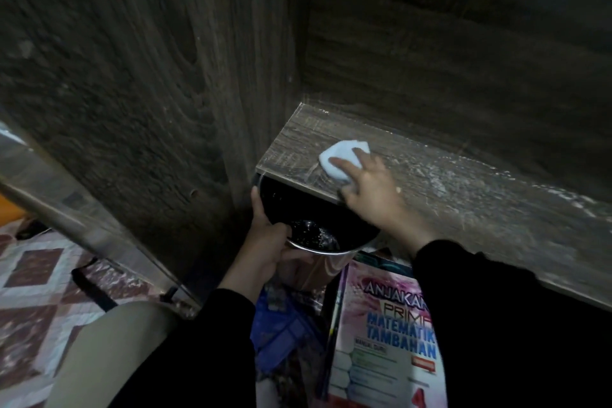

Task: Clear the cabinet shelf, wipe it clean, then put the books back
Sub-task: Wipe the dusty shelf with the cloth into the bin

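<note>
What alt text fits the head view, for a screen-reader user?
The right hand presses a white cloth onto the dusty wooden shelf near its front left corner, while the left hand grips a metal pot by the rim just below the shelf edge. A pink maths book lies lower down.

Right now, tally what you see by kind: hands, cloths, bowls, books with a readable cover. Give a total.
Hands: 2, left hand gripping the metal bowl, right hand pressing the white cloth on the shelf
Cloths: 1
Bowls: 1
Books with a readable cover: 1, the pink maths book
Total: 5
</note>
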